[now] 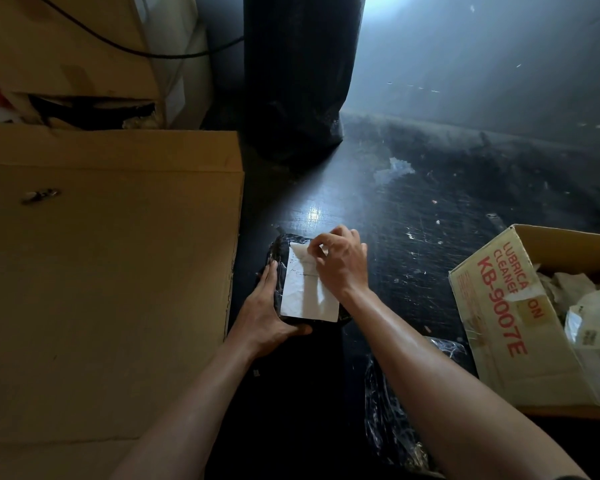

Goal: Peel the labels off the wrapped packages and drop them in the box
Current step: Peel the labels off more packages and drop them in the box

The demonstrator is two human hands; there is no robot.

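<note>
A black-wrapped package (280, 252) lies on the dark floor in front of me, with a white label (305, 296) stuck on its top face. My left hand (267, 310) holds the package along its left side, thumb hooked under the near edge. My right hand (340, 261) pinches the far end of the label, which is lifted slightly there. An open cardboard box (492, 306) printed with red letters sits to the right, holding crumpled white labels (589, 313).
A large closed cardboard carton (111, 271) fills the left side. A tall black bag (298, 74) stands behind the package. Another black-wrapped package (392, 427) lies under my right forearm. Scraps litter the floor (430, 202).
</note>
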